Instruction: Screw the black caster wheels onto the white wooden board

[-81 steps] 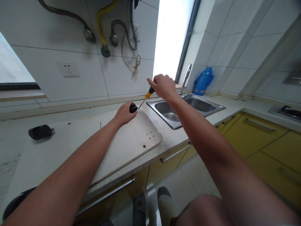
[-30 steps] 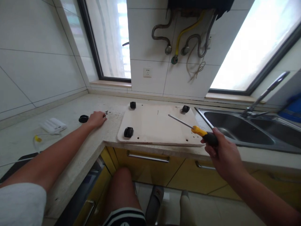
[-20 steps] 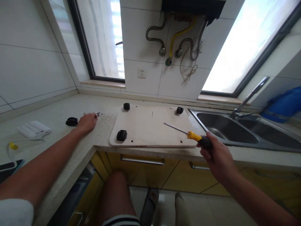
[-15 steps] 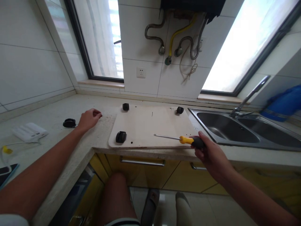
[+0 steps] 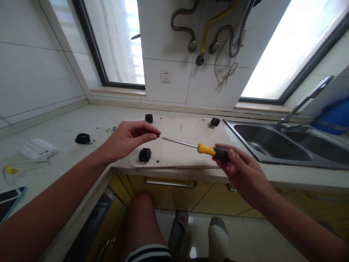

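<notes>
My left hand is closed in a pinch over the board, with a small screw at its fingertips, mostly covered. Just right of those fingertips is the tip of a screwdriver with a yellow and black handle, which my right hand grips. Below both hands lies a pale board on the counter. Black casters stand on it at the back left, front left and back right. Its front right corner is partly behind the screwdriver and bears no visible caster.
A loose caster lies on the counter at the left, with several small screws near it. Farther left are a white box-shaped device and a cable. A double sink with a tap borders the board's right side.
My left hand has moved right from the counter near the screws to above the board. The screwdriver has tilted, its tip raised and brought near the left fingertips. The view has shifted slightly.
</notes>
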`<state>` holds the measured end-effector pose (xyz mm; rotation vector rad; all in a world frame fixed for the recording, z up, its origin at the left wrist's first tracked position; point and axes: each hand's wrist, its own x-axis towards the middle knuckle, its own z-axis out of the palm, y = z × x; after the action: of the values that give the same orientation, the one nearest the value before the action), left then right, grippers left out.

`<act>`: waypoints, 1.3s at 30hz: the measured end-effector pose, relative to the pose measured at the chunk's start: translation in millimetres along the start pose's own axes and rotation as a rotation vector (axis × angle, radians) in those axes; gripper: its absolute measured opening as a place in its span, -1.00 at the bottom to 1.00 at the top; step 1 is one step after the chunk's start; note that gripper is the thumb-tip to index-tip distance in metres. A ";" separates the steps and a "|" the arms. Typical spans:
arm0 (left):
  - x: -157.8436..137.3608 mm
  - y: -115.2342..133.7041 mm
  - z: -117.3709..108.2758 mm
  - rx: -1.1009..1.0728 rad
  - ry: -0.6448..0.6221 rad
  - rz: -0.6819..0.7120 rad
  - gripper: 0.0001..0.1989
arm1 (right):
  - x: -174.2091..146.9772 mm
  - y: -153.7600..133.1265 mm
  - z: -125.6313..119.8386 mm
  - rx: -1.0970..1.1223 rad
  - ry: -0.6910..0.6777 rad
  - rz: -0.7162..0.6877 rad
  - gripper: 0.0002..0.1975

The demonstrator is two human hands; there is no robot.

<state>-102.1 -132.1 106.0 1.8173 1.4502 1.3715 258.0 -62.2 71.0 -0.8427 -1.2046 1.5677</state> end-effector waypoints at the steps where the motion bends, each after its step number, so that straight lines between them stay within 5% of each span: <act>1: 0.2 -0.2 -0.8 -0.005 -0.003 0.001 -0.75 | -0.4 0.6 -0.4 0.002 -0.007 0.002 -0.52; 18: 1.9 -8.5 1.2 -0.007 -0.118 0.029 -0.80 | 1.4 5.8 5.3 -0.044 0.019 -0.001 -0.49; 25: 0.6 -15.5 4.6 0.276 -0.128 0.132 -0.78 | 3.2 10.9 -5.3 -0.213 -0.006 -0.011 -0.45; 35: -0.7 -18.2 6.1 0.179 -0.083 0.118 -0.77 | 8.0 28.6 1.5 -0.049 -0.035 0.097 -0.51; 39: 1.9 -16.0 0.9 0.160 -0.088 0.105 -0.61 | 9.5 31.5 3.5 -0.022 -0.026 0.111 -0.49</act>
<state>-108.9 -124.4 93.5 2.0536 1.4739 1.2380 243.3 -56.2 42.0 -0.9191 -1.2134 1.6614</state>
